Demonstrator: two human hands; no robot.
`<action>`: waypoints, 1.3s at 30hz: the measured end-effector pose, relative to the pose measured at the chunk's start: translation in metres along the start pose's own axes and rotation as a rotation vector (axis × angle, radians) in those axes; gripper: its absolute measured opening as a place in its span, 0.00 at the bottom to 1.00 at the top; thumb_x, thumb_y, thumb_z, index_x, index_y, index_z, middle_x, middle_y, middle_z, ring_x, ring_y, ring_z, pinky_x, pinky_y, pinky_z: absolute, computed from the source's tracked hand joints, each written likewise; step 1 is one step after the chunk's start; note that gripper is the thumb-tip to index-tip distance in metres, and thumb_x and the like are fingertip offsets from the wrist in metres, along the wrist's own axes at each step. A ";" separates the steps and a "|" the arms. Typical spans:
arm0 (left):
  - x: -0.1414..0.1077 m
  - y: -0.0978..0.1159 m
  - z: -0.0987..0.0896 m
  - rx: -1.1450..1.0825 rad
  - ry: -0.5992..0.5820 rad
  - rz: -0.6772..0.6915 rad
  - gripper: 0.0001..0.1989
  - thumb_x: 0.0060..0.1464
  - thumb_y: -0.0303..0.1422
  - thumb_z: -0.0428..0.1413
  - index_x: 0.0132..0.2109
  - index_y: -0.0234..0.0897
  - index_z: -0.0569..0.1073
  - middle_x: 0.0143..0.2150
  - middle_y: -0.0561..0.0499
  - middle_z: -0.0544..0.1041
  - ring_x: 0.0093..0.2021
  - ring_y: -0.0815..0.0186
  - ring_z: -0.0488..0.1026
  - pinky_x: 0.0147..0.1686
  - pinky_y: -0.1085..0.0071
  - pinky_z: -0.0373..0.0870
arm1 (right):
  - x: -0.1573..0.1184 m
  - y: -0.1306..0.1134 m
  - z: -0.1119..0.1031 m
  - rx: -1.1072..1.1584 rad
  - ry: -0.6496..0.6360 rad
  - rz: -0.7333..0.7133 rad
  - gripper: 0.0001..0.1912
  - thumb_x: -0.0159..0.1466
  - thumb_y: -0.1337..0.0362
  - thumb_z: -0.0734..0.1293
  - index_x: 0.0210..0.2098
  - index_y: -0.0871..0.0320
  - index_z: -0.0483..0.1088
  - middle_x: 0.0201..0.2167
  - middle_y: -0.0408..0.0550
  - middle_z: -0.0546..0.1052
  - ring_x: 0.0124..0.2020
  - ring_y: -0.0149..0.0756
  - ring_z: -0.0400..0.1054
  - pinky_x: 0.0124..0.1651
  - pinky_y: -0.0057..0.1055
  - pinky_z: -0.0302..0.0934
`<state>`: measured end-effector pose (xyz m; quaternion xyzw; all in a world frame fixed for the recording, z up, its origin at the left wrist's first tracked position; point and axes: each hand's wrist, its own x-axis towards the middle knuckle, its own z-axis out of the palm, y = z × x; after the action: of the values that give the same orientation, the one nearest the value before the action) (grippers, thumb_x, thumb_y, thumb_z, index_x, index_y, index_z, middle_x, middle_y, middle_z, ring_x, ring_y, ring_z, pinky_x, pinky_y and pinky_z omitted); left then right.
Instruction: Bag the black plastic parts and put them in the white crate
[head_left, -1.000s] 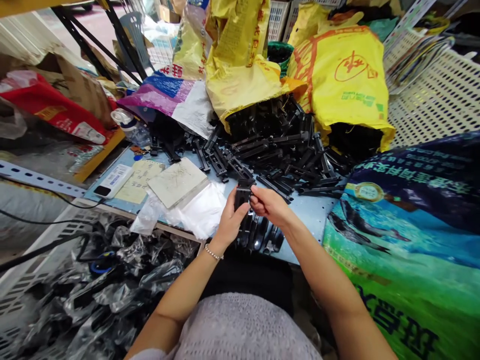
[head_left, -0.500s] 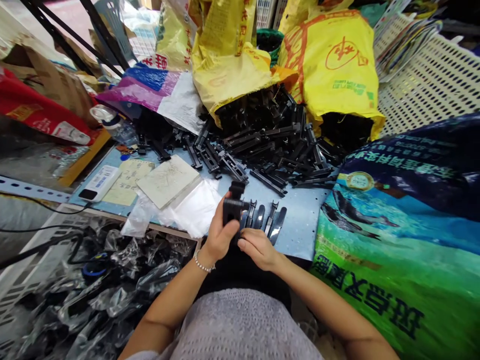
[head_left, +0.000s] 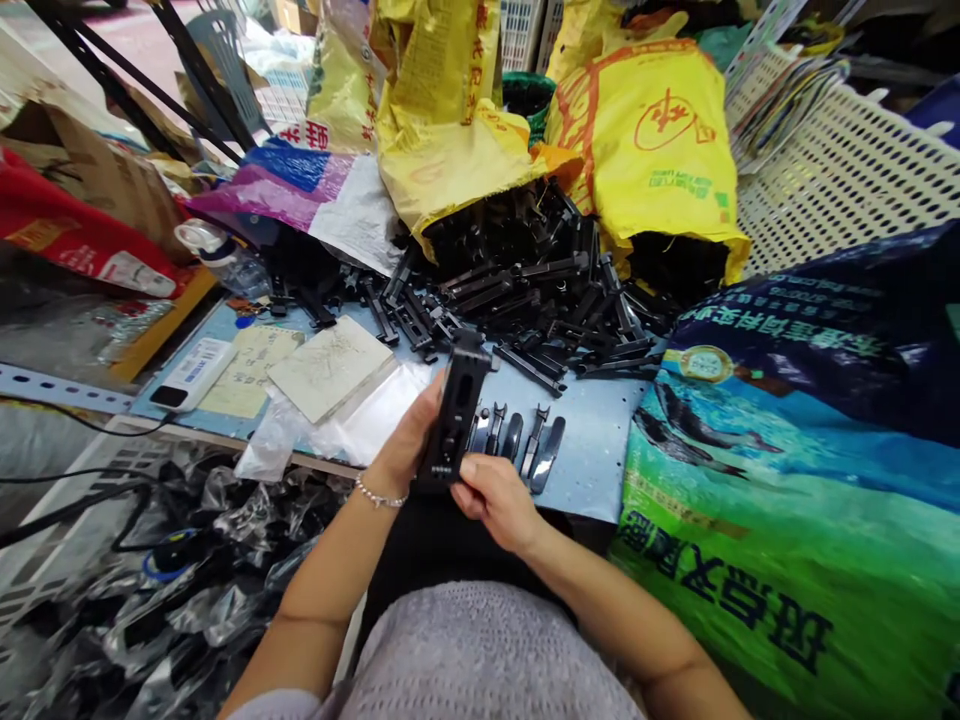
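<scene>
A long black plastic part (head_left: 456,405) with slots along its face is held up in front of my body, tilted slightly. My left hand (head_left: 409,435) wraps around its left side, fingers mostly hidden behind it. At its lower right end my right hand (head_left: 496,498) pinches the edge between thumb and curled fingers. Just beyond the hands, several slim black pieces (head_left: 541,450) lie side by side on the blue tabletop (head_left: 592,430). Farther back spreads a heap of black plastic parts (head_left: 525,290).
Yellow sacks (head_left: 649,150) stand behind the heap. A blue-green printed bag (head_left: 750,480) fills the right side. To the left lie a square board (head_left: 330,368), a handwritten note (head_left: 251,370) and a white device (head_left: 193,375). Below left is a crate of plastic-wrapped items (head_left: 217,590).
The black part has been turned so its long slotted face shows. My left hand has shifted left and down, while the right hand stays at its lower end.
</scene>
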<state>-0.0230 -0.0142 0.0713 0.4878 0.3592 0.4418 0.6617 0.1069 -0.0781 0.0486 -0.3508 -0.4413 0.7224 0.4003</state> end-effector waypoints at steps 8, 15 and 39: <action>-0.032 0.004 -0.025 0.788 -0.081 0.259 0.45 0.50 0.37 0.61 0.71 0.44 0.48 0.62 0.41 0.59 0.64 0.49 0.57 0.65 0.49 0.54 | 0.022 0.009 -0.052 -0.639 -0.097 0.112 0.19 0.69 0.53 0.55 0.29 0.56 0.66 0.24 0.45 0.70 0.25 0.33 0.63 0.29 0.28 0.59; -0.007 -0.124 -0.026 0.935 0.349 -0.121 0.45 0.55 0.41 0.57 0.71 0.33 0.43 0.67 0.33 0.51 0.68 0.45 0.49 0.65 0.46 0.49 | 0.081 -0.032 -0.176 -1.500 0.550 0.215 0.19 0.67 0.67 0.58 0.56 0.66 0.65 0.55 0.70 0.68 0.57 0.56 0.60 0.56 0.50 0.55; -0.001 -0.060 0.018 0.187 0.233 0.097 0.28 0.59 0.42 0.56 0.63 0.39 0.63 0.66 0.46 0.64 0.68 0.55 0.56 0.68 0.59 0.50 | 0.042 -0.028 -0.091 -0.855 0.116 -0.130 0.24 0.73 0.50 0.48 0.29 0.55 0.62 0.23 0.41 0.66 0.25 0.32 0.61 0.32 0.29 0.56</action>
<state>0.0072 -0.0292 0.0183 0.5095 0.4492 0.4912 0.5453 0.1744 0.0001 0.0348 -0.4967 -0.6986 0.4270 0.2880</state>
